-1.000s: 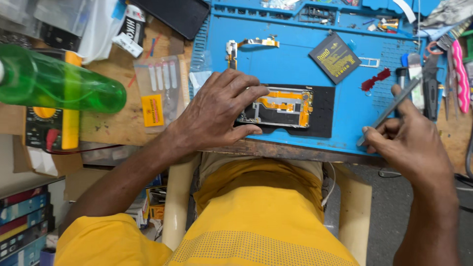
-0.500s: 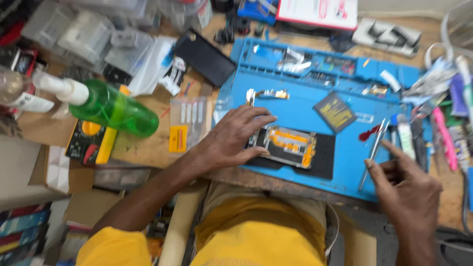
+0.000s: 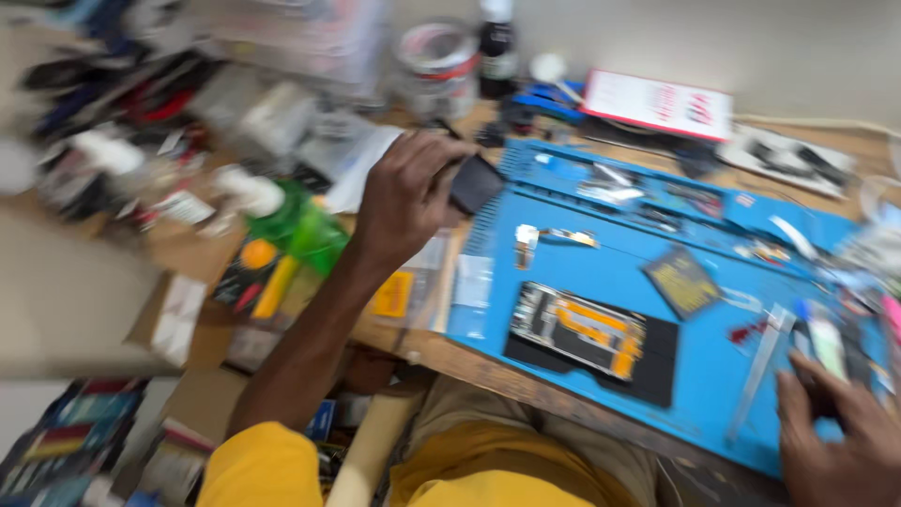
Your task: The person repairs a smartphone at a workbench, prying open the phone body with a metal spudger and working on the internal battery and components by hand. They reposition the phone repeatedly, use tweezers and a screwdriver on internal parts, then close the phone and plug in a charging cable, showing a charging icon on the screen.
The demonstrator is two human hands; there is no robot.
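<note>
While our left hand closes its grip on the dark flat slab at about eleven o'clock from the opened phone, we should lift that slab straight and slowly. The picture is blurred, so we cannot tell how firm the hold is, only that the fingers curl over the slab's near edge with its far corner sticking out past them. Keeping the slab level and clear of the loose parts seems the safest way to carry it, and we would not drag it over the ridged edge of the blue mat.

The opened phone lies face down on a black patch near the mat's six o'clock edge, its orange and silver insides showing, untouched by either hand. A small dark square chip sits at about two o'clock from it.

Our left arm stretches out from the yellow sleeve toward twelve o'clock, wrist raised, back of the hand up. Our right hand rests low at four o'clock on the mat, fingers bent over a dark thing we cannot make out, just beside the metal tweezers. A green bottle lies on the desk at nine o'clock of the left hand.
</note>
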